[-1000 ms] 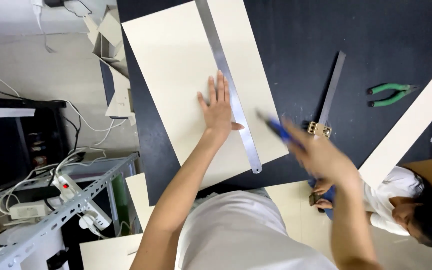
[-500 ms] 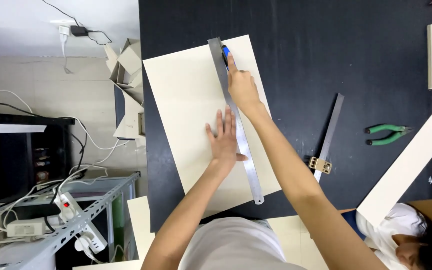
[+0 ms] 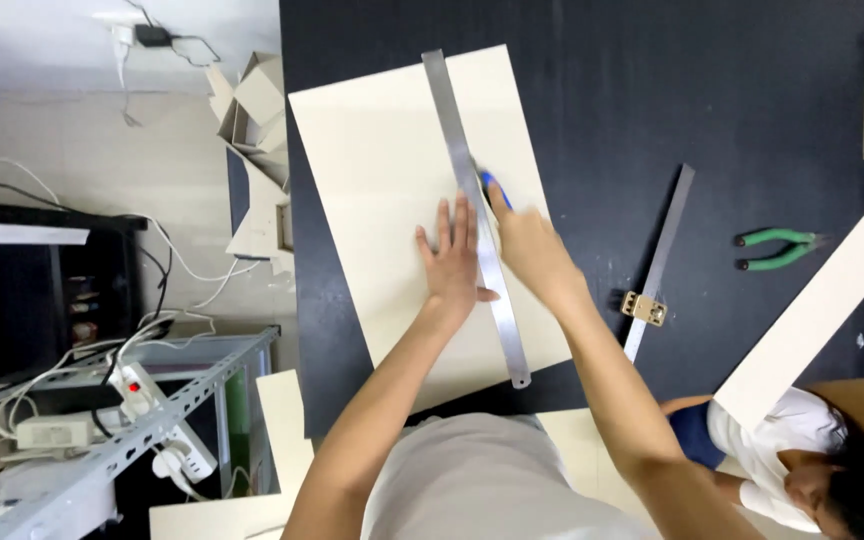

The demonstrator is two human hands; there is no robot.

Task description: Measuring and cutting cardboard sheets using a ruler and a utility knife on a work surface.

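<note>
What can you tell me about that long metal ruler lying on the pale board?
The ruler is a long, thin strip of grey, shiny metal. It lies flat on the cream board, slanting slightly, its far end past the board's edge. The left hand presses flat beside and onto it; the right hand holds a blue-handled knife against its right edge.

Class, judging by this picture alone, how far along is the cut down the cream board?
Done: metal ruler lies along the cream board, pinned by the left hand. In hand: right hand draws a blue-handled knife beside it, about midway. Left: the near half; no split shows yet.
</note>
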